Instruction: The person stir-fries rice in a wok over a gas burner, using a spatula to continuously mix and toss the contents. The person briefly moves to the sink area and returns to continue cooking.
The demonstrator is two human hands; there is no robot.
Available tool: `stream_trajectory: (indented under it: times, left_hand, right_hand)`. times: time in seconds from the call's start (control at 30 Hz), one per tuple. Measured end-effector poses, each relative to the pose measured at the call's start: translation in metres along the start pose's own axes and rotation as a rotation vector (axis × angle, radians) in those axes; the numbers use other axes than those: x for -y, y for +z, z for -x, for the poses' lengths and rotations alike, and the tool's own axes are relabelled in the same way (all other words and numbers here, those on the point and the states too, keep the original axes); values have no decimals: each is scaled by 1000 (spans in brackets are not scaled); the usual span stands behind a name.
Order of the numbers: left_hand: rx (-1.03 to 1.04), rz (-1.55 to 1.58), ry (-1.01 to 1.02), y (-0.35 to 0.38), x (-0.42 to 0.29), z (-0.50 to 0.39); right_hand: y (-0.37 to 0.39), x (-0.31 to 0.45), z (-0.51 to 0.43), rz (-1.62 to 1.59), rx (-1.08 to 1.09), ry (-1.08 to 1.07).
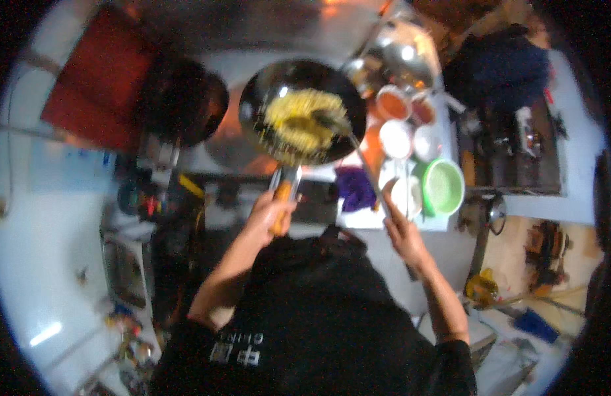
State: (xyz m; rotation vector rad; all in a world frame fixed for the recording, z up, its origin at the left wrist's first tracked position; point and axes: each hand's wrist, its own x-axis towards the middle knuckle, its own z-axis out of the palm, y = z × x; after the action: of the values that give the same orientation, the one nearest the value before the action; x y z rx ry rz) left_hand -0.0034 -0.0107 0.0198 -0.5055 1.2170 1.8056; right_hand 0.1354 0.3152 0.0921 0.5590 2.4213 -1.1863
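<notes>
My left hand (pixel 265 218) grips the wooden handle (pixel 281 195) of a dark wok (pixel 253 104) above the stove. Yellow food in small pieces (pixel 305 106), possibly rice or cut noodles, lies in the middle of the wok. In my right hand (pixel 404 235) is the long handle of a metal ladle (pixel 367 166). Its dark bowl end rests in the food, towards the right side of the wok. Blur hides the exact kind of food.
To the right stand a light green basin (pixel 444 187), white bowls (pixel 396 138) and a container of red seasoning (pixel 393 103). A purple cloth (pixel 355 188) lies before them. Another dark wok (pixel 191 104) sits left, beside a dark red panel (pixel 97 79). Metal vessels (pixel 409 52) stand at back right.
</notes>
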Motion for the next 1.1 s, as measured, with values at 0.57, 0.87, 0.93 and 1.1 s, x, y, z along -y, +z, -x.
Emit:
stream_trajectory:
  times: [0.57, 0.87, 0.93, 1.1]
  left_hand:
    - [-15, -32, 2, -6, -2, -5]
    - [-58, 44, -2, -10, -1, 10]
    - [17, -34, 37, 7, -6, 7]
    - [38, 130, 21, 2, -9, 23]
  right_hand:
    - [30, 26, -105, -244, -267, -428]
    - [9, 41, -97, -192, 113, -340]
    - [39, -2, -164, 30, -120, -457]
    - [29, 57, -104, 8, 136, -369]
